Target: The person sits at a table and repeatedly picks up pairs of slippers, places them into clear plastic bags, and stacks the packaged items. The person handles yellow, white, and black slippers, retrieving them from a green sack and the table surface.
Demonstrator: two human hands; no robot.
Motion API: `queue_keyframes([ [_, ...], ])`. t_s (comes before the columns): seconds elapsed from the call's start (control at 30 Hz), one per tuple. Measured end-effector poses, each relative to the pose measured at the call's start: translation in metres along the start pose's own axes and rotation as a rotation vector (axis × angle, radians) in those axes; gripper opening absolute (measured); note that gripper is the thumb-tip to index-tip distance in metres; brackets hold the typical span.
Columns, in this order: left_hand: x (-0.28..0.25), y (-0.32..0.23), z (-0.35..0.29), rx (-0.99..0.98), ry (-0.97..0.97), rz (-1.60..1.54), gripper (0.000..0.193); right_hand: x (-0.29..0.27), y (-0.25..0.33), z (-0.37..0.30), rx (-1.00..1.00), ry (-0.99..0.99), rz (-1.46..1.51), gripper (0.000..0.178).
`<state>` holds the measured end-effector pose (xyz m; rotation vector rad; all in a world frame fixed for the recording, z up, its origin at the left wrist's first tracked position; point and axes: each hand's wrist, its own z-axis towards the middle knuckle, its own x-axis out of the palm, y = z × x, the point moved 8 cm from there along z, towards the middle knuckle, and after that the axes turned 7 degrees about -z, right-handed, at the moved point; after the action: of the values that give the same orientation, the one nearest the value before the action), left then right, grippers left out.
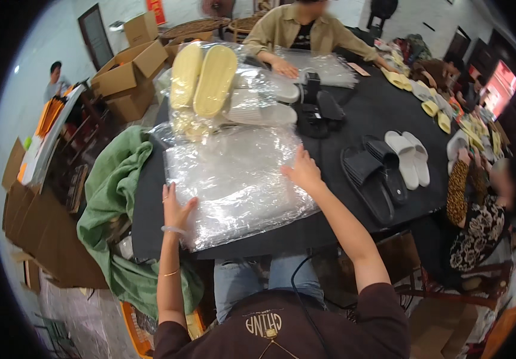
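A stack of transparent plastic bags lies flat on the black-covered table in front of me. My left hand rests against its left edge, fingers apart. At the right edge, my right hand touches the plastic, its fingers also spread. Just beyond the stack are yellow slippers in transparent wrapping, with wrapped white slippers beside them. To the right of my right hand sits a pair of black slippers, and past it a pair of white slippers.
Black sandals stand near the far middle. Across the table a person reaches over another stack of plastic bags. More slippers line the right side, where another person works. Green cloth hangs at the left, near cardboard boxes.
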<state>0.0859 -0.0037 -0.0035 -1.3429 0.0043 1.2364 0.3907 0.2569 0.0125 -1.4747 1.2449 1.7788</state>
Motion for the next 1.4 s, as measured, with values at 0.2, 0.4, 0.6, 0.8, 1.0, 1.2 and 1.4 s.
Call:
queue_keyframes([
  [0.2, 0.005, -0.005, 0.000, -0.024, -0.001, -0.115, 0.079, -0.009, -0.006, 0.002, 0.031, -0.091, -0.090, 0.095],
  [0.4, 0.023, -0.011, 0.010, -0.198, 0.156, -0.555, 0.083, 0.003, -0.012, 0.003, 0.043, -0.140, -0.190, 0.091],
  [0.6, 0.016, -0.007, 0.013, -0.306, 0.105, -0.725, 0.079, 0.003, -0.011, 0.008, 0.082, -0.214, -0.191, 0.087],
  [0.8, 0.018, 0.033, 0.037, -0.491, 0.190, -0.570, 0.064, 0.005, -0.005, 0.010, 0.103, -0.194, -0.188, 0.088],
  [1.0, 0.019, 0.036, 0.045, -0.408, 0.090, -0.235, 0.072, 0.002, -0.007, 0.016, 0.015, -0.150, -0.184, 0.085],
  [1.2, 0.014, 0.017, 0.039, -0.481, 0.068, -0.435, 0.065, 0.002, -0.007, 0.021, -0.029, -0.130, -0.176, 0.084],
  [1.4, 0.035, 0.015, 0.027, -0.531, 0.279, -0.806, 0.049, -0.002, -0.004, 0.016, -0.024, -0.128, -0.180, 0.087],
])
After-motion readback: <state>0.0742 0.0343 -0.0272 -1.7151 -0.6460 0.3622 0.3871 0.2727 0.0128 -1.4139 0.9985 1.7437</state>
